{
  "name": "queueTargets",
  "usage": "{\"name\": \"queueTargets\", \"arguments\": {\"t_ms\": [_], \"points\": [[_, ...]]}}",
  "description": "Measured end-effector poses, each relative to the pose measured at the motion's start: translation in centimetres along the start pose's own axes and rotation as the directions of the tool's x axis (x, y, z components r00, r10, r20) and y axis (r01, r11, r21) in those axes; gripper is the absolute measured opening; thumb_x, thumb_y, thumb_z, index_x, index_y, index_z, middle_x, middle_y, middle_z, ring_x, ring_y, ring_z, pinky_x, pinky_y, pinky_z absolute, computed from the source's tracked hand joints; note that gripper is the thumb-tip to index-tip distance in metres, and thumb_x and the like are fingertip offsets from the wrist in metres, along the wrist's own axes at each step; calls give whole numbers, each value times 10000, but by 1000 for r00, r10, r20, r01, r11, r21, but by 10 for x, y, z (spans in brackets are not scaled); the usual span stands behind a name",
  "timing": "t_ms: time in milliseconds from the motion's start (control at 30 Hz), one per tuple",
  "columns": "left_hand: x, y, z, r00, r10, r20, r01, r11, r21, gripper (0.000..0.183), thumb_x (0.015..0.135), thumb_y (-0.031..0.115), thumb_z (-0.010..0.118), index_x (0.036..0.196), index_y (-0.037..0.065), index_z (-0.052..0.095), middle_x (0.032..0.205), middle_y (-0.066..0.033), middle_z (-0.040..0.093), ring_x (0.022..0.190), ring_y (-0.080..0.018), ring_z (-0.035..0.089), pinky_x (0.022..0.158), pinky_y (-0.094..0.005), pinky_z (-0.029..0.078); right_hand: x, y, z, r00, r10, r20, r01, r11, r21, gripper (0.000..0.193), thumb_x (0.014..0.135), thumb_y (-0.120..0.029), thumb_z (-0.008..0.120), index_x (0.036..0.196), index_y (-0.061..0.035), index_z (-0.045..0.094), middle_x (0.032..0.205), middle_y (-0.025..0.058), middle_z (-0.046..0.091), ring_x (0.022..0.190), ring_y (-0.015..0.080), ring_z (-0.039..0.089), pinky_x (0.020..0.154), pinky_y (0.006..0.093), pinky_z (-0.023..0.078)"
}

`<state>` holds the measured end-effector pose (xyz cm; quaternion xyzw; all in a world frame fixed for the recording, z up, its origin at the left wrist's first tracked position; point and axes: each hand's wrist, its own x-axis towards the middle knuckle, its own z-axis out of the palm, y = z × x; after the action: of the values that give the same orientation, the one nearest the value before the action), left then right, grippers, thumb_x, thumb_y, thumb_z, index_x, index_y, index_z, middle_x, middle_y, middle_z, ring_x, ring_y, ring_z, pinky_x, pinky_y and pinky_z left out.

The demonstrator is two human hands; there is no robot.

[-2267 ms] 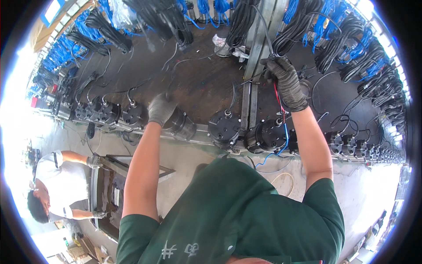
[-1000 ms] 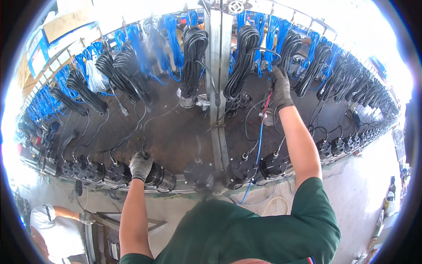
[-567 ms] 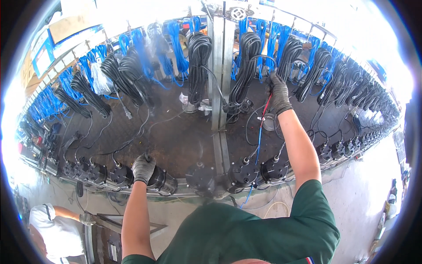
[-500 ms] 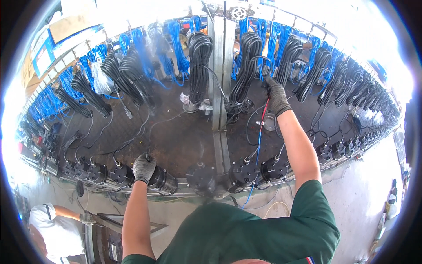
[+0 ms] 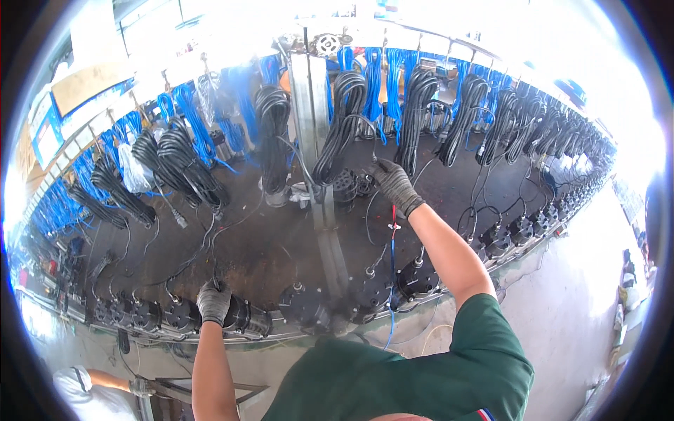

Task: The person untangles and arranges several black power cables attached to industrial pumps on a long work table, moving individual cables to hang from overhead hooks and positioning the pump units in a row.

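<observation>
My left hand (image 5: 213, 303), in a grey work glove, is closed around a black cable (image 5: 215, 265) where it meets the top of a black cylindrical motor-like unit (image 5: 246, 317). My right hand (image 5: 394, 185), gloved too, reaches over the middle of the dark bench with its fingers curled. A red-and-blue lead (image 5: 392, 263) runs from beneath that palm down past the bench's near edge. At its fingertips ends a thin black cable (image 5: 372, 133) that hangs from a coiled black cable (image 5: 342, 126); the exact grip there is hidden.
A metal post (image 5: 314, 140) rises from the dark bench (image 5: 260, 242). Black and blue cable coils (image 5: 415, 105) hang along a rail at the back. More black units (image 5: 418, 279) line the near edge. At lower left, a co-worker's gloved hand (image 5: 142, 386) holds a metal frame (image 5: 232, 387).
The whole view has shifted, so the bench sits lower and further left. My right hand has moved left, closer to the post, and the red-and-blue lead has followed. My left hand stays at its unit.
</observation>
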<state>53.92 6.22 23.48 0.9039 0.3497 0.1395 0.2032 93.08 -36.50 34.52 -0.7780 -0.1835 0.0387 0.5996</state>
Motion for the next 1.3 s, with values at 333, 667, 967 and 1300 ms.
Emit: {"name": "queueTargets", "arguments": {"t_ms": [333, 667, 967, 1300], "points": [[5, -12, 10, 1000, 11, -28, -10, 1000, 23, 338, 915, 388, 659, 929, 66, 759, 924, -217, 754, 927, -451, 716, 833, -530, 563, -50, -31, -12, 997, 0, 74, -34, 893, 448, 302, 1040, -313, 684, 1213, -68, 651, 854, 8, 689, 616, 59, 575, 489, 214, 430], [13, -32, 22, 996, 48, -74, -53, 997, -58, 333, 910, 364, 683, 927, 37, 746, 922, -235, 749, 907, -448, 713, 821, -519, 552, -90, -43, -14, 992, -107, 64, 71, 905, 419, 335, 1038, -198, 678, 1329, -32, 673, 1022, 22, 728, 709, 50, 610, 615, 216, 502], [11, -33, 20, 997, 50, -50, -56, 992, -115, 310, 913, 345, 682, 936, 46, 762, 928, -224, 754, 898, -423, 721, 820, -490, 554, -105, -62, -11, 926, -364, 101, 377, 874, -306, 379, 916, -346, 831, 1128, -38, 769, 923, 128, 740, 819, 203, 702, 759, 356, 559], [5, -15, 10, 996, 54, -64, -54, 999, 1, 311, 913, 349, 687, 962, 52, 763, 944, -228, 752, 911, -442, 713, 818, -506, 553, -96, -39, 6, 975, -203, 88, 217, 957, -195, 318, 945, -270, 811, 1127, -13, 762, 879, 85, 746, 799, 153, 676, 763, 330, 557]]}}
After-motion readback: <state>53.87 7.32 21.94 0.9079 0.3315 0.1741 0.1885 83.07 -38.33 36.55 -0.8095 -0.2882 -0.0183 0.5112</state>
